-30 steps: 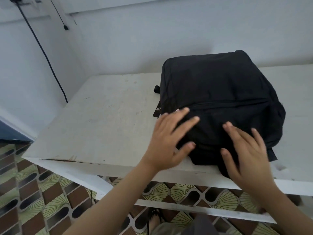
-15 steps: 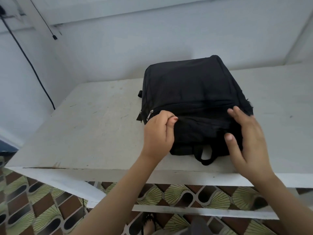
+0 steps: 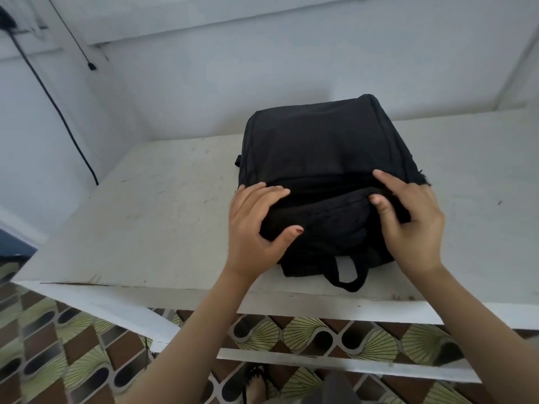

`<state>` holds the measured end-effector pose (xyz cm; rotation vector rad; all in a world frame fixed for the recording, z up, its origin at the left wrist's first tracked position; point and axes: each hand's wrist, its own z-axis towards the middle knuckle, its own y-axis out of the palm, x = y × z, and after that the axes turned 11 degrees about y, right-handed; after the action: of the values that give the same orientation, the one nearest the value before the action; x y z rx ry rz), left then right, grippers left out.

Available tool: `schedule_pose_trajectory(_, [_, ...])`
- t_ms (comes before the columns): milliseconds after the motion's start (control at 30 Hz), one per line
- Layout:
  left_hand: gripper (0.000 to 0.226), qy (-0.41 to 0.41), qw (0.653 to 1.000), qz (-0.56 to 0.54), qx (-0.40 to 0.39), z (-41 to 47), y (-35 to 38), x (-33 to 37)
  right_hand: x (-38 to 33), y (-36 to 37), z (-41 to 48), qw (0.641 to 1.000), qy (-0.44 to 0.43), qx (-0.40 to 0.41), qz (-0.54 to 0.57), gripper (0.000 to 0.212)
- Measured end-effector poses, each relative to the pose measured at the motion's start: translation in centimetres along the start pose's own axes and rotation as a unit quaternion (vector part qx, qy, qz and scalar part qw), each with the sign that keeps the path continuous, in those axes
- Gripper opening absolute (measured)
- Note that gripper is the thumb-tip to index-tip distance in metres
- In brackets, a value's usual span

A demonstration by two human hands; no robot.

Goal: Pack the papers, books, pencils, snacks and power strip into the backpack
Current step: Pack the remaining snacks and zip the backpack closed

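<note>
A black backpack (image 3: pixel 323 153) lies flat on the white table (image 3: pixel 151 217), its carry loop (image 3: pixel 345 272) hanging toward the near edge. My left hand (image 3: pixel 256 225) clasps the bag's near left part, fingers on top and thumb pressed into the fabric. My right hand (image 3: pixel 408 220) rests on the near right part, the index finger stretched along the zipper line and the thumb tucked on the fabric. The bag looks zipped shut. No papers, books, pencils, snacks or power strip are in sight.
White walls close in behind and to the left of the table. A black cable (image 3: pixel 55 106) runs down the left wall. Below the table's near edge lie patterned floor tiles (image 3: pixel 73 360), a white crossbar (image 3: pixel 335 364) and a sandalled foot (image 3: pixel 256 386).
My left hand has opened from a pinch at the zipper pull into a wide clasp on the bag. My right hand has slid up toward the zipper line. The view has shifted a little.
</note>
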<state>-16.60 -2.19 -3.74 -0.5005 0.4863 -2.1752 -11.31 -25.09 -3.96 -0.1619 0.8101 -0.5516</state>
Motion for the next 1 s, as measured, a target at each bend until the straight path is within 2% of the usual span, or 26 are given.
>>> schedule_pose_trajectory(100, [0.039, -0.001, 1.0, -0.011, 0.004, -0.4, 0.5, 0.1, 0.0, 0.0, 0.0, 1.0, 0.006, 0.0, 0.011, 0.029])
schedule_pose_trajectory(167, [0.045, -0.025, 0.999, 0.0, 0.024, -0.2, 0.7, 0.4, 0.1, -0.2, -0.2, 0.999, 0.02, -0.002, 0.027, 0.034])
schedule_pose_trajectory(267, [0.056, -0.059, 0.997, 0.023, 0.037, 0.9, 0.8, 0.5, 0.6, -0.7, -0.6, 0.998, 0.031, -0.028, 0.039, 0.05])
schedule_pose_trajectory(433, [0.056, -0.075, 0.995, 0.005, 0.069, 2.8, 1.7, 0.3, 2.3, -1.3, -1.5, 0.99, 0.065, -0.072, 0.099, 0.073])
schedule_pose_trajectory(633, [0.036, -0.102, 0.989, -0.017, 0.108, 3.8, 2.2, -0.2, 1.4, 0.4, 1.2, 0.992, 0.037, 0.017, 0.119, 0.057])
schedule_pose_trajectory(767, [0.036, -0.1, 0.986, -0.037, 0.131, 4.8, 1.4, -1.1, -0.1, 1.7, 3.6, 0.989, 0.008, 0.067, 0.135, 0.046])
schedule_pose_trajectory(933, [0.033, 0.004, 0.987, -0.021, 0.162, 8.5, -1.4, -2.1, -3.9, 1.7, 7.3, 0.977, -0.014, 0.119, 0.178, 0.027])
schedule_pose_trajectory(1000, [0.039, 0.038, 0.985, -0.003, 0.17, 10.2, -2.4, -2.7, -5.0, 1.4, 8.7, 0.972, -0.03, 0.138, 0.19, 0.02])
